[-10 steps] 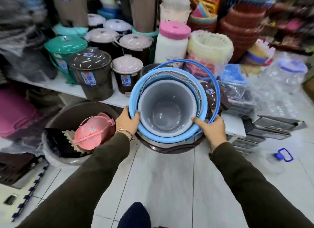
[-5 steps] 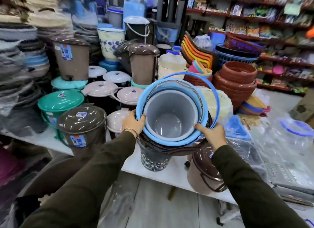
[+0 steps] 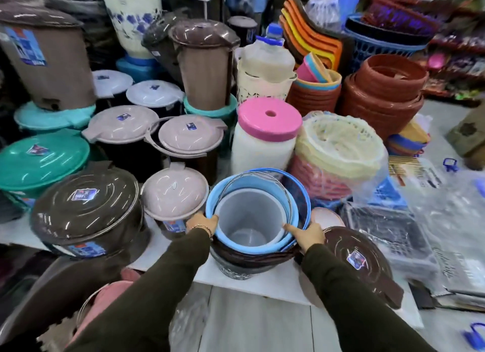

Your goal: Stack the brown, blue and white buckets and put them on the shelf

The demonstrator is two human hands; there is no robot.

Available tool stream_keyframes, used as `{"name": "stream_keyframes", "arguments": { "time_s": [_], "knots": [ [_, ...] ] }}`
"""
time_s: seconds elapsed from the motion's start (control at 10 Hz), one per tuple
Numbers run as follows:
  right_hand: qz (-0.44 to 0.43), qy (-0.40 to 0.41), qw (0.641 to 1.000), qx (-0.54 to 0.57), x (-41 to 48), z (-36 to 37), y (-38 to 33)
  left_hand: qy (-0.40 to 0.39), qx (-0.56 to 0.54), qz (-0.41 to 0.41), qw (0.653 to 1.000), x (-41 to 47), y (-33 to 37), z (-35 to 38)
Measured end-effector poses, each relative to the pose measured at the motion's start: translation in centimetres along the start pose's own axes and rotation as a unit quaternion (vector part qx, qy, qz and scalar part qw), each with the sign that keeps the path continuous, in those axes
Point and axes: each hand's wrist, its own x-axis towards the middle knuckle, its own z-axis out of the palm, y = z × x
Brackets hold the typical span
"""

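Note:
Three nested buckets stand on the white shelf (image 3: 267,283) near its front edge. The white bucket (image 3: 246,217) sits inside the blue bucket (image 3: 288,194), which sits inside the brown bucket (image 3: 252,258). Only the brown rim and a patterned lower part show. My left hand (image 3: 202,221) grips the stack's left rim. My right hand (image 3: 305,232) grips its right rim. The blue handle arches over the far side.
Lidded bins crowd the shelf: a dark brown one (image 3: 86,212) and a beige-lidded one (image 3: 174,196) to the left, a brown lid (image 3: 357,259) to the right. Behind stand a pink-capped white jar (image 3: 265,141) and wrapped baskets (image 3: 338,152). A pink lid (image 3: 105,301) lies below.
The stacked buckets have come down from chest height onto the shelf between the beige-lidded bin and the brown lid. Both hands stayed on the rim.

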Motion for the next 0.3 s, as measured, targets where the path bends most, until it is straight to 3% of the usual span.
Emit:
{"name": "stream_keyframes", "arguments": {
  "time_s": [0.2,0.3],
  "knots": [
    [0.067,-0.018,0.998,-0.009,0.2,1.5,2.4,-0.013,0.097,-0.052,0.994,0.8,-1.7,1.8],
    [0.039,-0.019,0.998,0.051,-0.1,1.3,0.9,0.057,0.151,0.011,0.987,0.4,-0.9,0.9]
  ]
}}
